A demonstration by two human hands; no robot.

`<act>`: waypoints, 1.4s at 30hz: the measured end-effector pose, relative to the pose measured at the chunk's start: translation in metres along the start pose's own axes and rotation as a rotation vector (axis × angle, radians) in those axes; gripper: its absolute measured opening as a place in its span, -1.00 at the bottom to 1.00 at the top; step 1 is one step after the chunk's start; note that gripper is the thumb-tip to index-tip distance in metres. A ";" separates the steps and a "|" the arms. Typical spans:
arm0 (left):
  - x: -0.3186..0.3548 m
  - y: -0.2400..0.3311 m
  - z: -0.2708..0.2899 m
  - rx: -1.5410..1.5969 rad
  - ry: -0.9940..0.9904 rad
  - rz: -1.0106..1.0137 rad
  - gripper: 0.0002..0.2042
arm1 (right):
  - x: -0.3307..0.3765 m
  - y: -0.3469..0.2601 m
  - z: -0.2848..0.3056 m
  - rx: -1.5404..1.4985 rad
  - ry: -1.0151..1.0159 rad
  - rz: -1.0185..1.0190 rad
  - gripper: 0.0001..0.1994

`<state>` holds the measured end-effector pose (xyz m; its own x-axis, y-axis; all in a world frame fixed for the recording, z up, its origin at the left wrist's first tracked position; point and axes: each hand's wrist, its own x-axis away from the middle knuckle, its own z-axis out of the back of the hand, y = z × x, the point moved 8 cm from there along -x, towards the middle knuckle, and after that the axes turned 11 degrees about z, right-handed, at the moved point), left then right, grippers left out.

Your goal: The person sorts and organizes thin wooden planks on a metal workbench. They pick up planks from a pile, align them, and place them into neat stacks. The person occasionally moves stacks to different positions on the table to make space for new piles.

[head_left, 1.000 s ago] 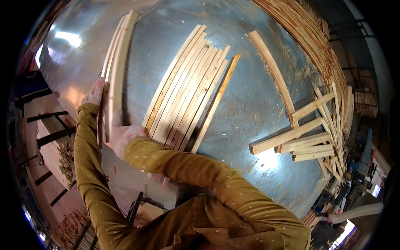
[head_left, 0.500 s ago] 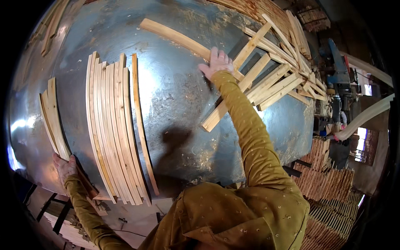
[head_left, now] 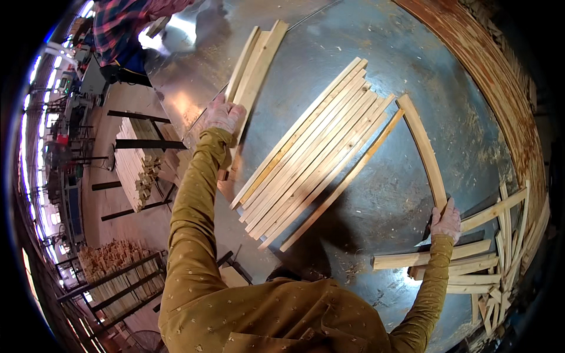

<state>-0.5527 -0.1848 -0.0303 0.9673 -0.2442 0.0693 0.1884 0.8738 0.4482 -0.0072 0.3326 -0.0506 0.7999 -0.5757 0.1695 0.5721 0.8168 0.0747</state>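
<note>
On the blue-grey metal table [head_left: 323, 50], the left hand [head_left: 223, 115] clasps long pale-wood strips [head_left: 260, 66], the right hand [head_left: 445, 223] a tan-wood batten [head_left: 425, 150]; swung carelessly, this could scatter jumbled pale-wood sticks [head_left: 471, 249].

A row of sticks [head_left: 318, 152] lies on the tabletop [head_left: 453, 70] before the person. A small bunch [head_left: 259, 66] lies left of it, under the left hand [head_left: 223, 115]. Right of the row is one stick [head_left: 426, 151], the right hand [head_left: 445, 222] at its near end. A pile [head_left: 465, 266] lies farther right. A wood stack [head_left: 134, 157] sits left of the tabletop.
</note>
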 end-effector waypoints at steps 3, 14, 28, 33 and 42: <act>0.016 0.082 -0.003 -0.404 0.036 0.338 -0.30 | 0.012 0.025 0.002 -0.028 -0.064 -0.118 -0.34; -0.001 0.042 -0.031 0.011 -0.277 0.203 -0.27 | -0.003 0.019 -0.005 -1.708 0.068 -0.295 -0.41; 0.083 0.152 0.006 -0.328 0.348 -0.240 -0.19 | -0.059 0.049 0.060 -1.913 0.824 -0.273 -0.61; 0.149 0.359 0.005 0.734 -0.348 -0.554 -0.23 | -0.087 0.011 0.186 -2.128 0.743 0.240 -0.55; 0.144 0.417 -0.065 0.492 -0.761 -0.299 -0.49 | -0.050 -0.068 0.138 -1.572 0.471 0.301 -0.36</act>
<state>-0.3238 0.1718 0.1092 0.4882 -0.7883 0.3744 0.1495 0.4982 0.8541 -0.1111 0.3114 0.0715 0.7220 -0.6141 -0.3188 -0.2225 0.2302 -0.9474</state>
